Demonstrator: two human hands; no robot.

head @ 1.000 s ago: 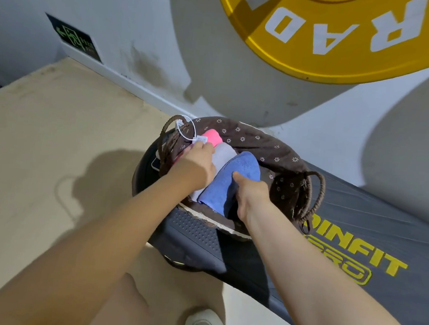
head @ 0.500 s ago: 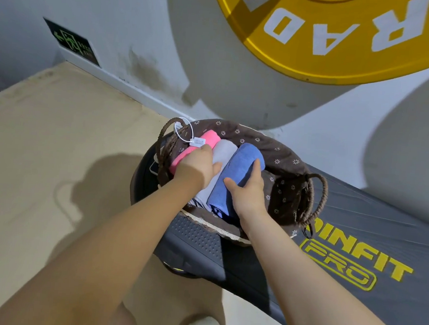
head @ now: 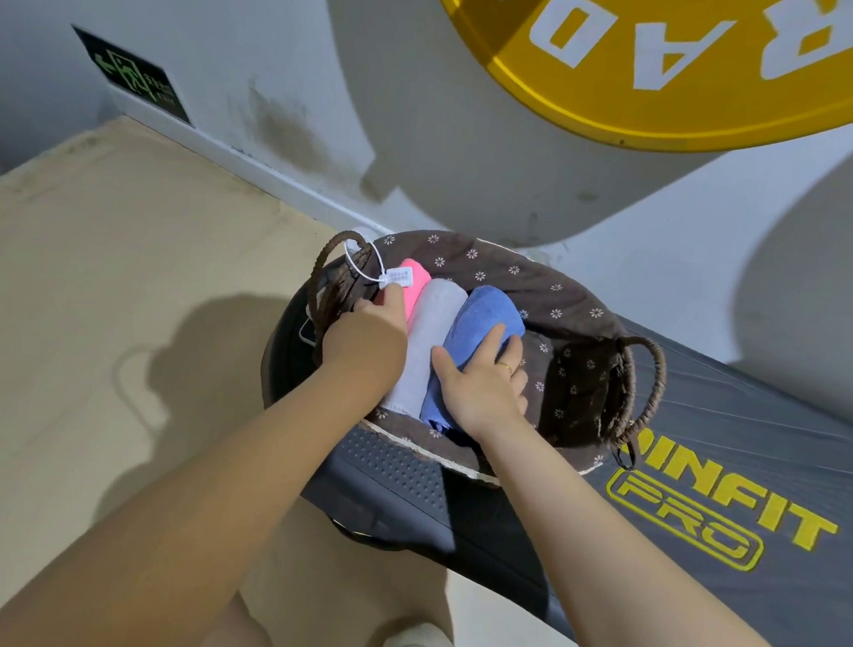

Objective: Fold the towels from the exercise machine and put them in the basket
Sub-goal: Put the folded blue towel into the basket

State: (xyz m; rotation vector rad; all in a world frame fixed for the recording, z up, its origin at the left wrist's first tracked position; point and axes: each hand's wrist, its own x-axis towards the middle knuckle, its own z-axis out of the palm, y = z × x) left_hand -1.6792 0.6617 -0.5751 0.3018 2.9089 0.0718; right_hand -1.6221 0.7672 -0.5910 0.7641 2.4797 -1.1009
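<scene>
Head view: both hands reach into the basket [head: 495,267] that sits on the exercise machine [head: 707,488].
Three folded towels lie side by side in it: pink towel [head: 417,284], grey towel [head: 425,343], blue towel [head: 475,327]. The left hand [head: 364,341] rests on the pink towel by the basket's left handle; whether its fingers grasp anything cannot be told. The right hand [head: 483,384] lies flat with straight fingers on the blue towel.

Three towels [head: 430,344] side by side in basket [head: 514,279], basket on machine [head: 761,451]
</scene>
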